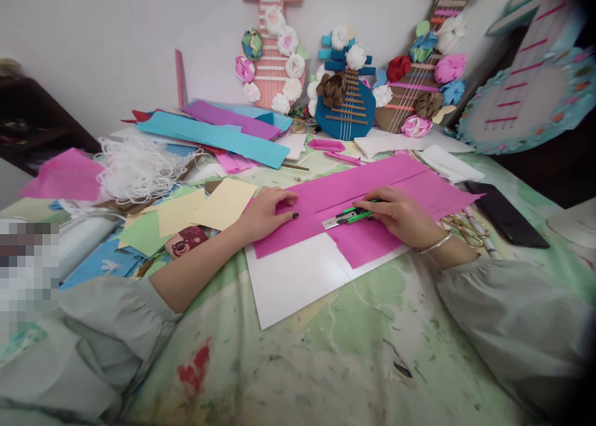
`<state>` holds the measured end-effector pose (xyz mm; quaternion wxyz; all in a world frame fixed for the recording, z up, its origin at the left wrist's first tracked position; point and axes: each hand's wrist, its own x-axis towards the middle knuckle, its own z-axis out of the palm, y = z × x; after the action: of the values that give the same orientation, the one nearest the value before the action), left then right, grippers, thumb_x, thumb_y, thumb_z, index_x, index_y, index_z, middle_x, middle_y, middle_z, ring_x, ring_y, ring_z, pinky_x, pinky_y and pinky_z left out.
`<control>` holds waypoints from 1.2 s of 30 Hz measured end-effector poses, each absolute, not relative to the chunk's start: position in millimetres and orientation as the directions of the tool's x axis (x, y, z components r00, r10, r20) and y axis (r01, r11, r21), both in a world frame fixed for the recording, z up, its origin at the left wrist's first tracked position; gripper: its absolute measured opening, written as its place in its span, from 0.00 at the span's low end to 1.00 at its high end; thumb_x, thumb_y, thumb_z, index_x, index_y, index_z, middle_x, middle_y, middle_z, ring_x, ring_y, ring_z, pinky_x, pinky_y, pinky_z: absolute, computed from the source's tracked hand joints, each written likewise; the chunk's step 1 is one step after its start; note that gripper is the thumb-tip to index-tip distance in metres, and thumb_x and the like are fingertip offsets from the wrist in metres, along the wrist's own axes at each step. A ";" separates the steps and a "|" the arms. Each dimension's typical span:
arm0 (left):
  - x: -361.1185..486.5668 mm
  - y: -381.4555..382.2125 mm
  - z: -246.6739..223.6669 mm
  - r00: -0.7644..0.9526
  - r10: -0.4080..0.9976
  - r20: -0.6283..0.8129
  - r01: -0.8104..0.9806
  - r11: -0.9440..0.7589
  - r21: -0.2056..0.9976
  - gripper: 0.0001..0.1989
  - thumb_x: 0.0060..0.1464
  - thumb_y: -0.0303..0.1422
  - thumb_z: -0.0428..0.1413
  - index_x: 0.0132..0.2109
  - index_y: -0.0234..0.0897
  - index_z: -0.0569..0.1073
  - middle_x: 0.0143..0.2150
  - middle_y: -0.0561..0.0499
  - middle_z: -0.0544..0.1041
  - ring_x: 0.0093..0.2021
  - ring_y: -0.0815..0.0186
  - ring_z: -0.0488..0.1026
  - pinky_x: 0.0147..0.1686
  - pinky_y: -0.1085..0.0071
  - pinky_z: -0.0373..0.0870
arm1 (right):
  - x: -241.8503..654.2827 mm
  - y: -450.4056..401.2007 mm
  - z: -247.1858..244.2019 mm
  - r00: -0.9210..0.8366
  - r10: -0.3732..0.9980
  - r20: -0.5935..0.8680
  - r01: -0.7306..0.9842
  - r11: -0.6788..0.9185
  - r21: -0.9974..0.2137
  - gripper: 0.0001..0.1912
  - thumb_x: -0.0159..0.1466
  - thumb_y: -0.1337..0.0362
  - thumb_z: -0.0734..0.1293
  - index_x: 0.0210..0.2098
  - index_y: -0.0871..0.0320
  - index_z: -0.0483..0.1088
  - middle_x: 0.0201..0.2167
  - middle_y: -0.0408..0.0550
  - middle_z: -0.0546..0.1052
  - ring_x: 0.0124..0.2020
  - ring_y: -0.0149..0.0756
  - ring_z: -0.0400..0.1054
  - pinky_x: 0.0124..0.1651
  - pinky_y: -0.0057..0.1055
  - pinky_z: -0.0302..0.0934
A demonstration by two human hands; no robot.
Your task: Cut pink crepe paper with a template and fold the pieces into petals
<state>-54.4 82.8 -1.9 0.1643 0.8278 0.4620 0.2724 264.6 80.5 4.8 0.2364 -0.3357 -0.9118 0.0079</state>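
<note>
A magenta sheet of crepe paper (344, 184) lies over a white board (293, 283), with a cut edge partway along its near side. My right hand (400, 212) grips a green utility knife (356, 215), its blade extended and pointing left over the paper. Resting on the sheet's left part is my left hand (270, 213), thumb and fingers apart, holding nothing. Just left of that hand are cream paper pieces (228, 202).
White string (142, 168) is heaped at the left, near stacked coloured paper (214, 137). Decorated cardboard instruments, including a blue one (345, 112), lean on the wall. A black phone (510, 218), gold scissors (465, 227) and a dark red small case (186, 243) lie around the board.
</note>
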 end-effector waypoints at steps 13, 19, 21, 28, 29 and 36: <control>-55.6 80.4 -3.5 0.411 0.853 0.322 0.632 -0.521 0.574 0.13 0.53 0.31 0.52 0.46 0.37 0.73 0.34 0.51 0.74 0.37 0.62 0.70 0.39 0.65 0.67 | 263.7 79.0 10.4 -0.673 0.631 0.387 0.600 0.771 -0.213 0.19 0.68 0.67 0.55 0.51 0.56 0.73 0.41 0.56 0.74 0.42 0.43 0.68 0.44 0.42 0.64; -53.0 77.5 -3.1 0.573 0.683 0.452 0.594 -0.727 0.345 0.16 0.58 0.25 0.48 0.46 0.42 0.77 0.41 0.47 0.72 0.43 0.61 0.66 0.46 0.61 0.65 | 263.4 78.4 11.0 -0.674 0.632 0.382 0.591 0.772 -0.235 0.19 0.68 0.66 0.55 0.50 0.56 0.73 0.41 0.57 0.74 0.42 0.43 0.68 0.44 0.42 0.65; -52.6 77.7 -4.7 0.629 0.619 0.471 0.560 -0.781 0.278 0.18 0.60 0.24 0.46 0.46 0.45 0.78 0.44 0.47 0.73 0.45 0.60 0.64 0.47 0.60 0.64 | 263.5 78.4 11.5 -0.682 0.626 0.378 0.581 0.778 -0.239 0.19 0.68 0.66 0.55 0.50 0.57 0.73 0.41 0.57 0.74 0.42 0.44 0.68 0.43 0.42 0.65; -55.1 79.4 -8.7 0.743 0.535 0.401 0.492 -0.844 0.214 0.21 0.61 0.23 0.43 0.51 0.46 0.75 0.55 0.54 0.73 0.57 0.58 0.61 0.56 0.53 0.61 | 263.8 77.4 12.6 -0.686 0.631 0.362 0.581 0.775 -0.249 0.19 0.67 0.67 0.56 0.51 0.56 0.73 0.41 0.57 0.74 0.41 0.44 0.68 0.43 0.40 0.65; -55.4 78.9 -8.5 0.751 0.530 0.394 0.483 -0.848 0.220 0.21 0.61 0.24 0.43 0.52 0.46 0.74 0.56 0.54 0.73 0.59 0.58 0.61 0.57 0.52 0.60 | 264.0 77.1 12.5 -0.685 0.633 0.360 0.586 0.773 -0.244 0.19 0.67 0.68 0.56 0.51 0.55 0.73 0.41 0.56 0.74 0.41 0.43 0.68 0.43 0.41 0.65; -55.9 74.9 -7.3 0.765 0.542 0.348 0.489 -0.840 0.234 0.18 0.62 0.30 0.45 0.54 0.43 0.73 0.58 0.51 0.71 0.60 0.57 0.62 0.59 0.52 0.60 | 265.0 75.3 12.9 -0.697 0.625 0.351 0.582 0.780 -0.230 0.20 0.64 0.72 0.57 0.50 0.56 0.73 0.40 0.56 0.74 0.41 0.43 0.68 0.42 0.41 0.65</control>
<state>-55.9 74.9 -7.3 0.0650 0.9371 0.2750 0.2048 265.0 75.3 12.9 0.2089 -0.3281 -0.9199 0.0506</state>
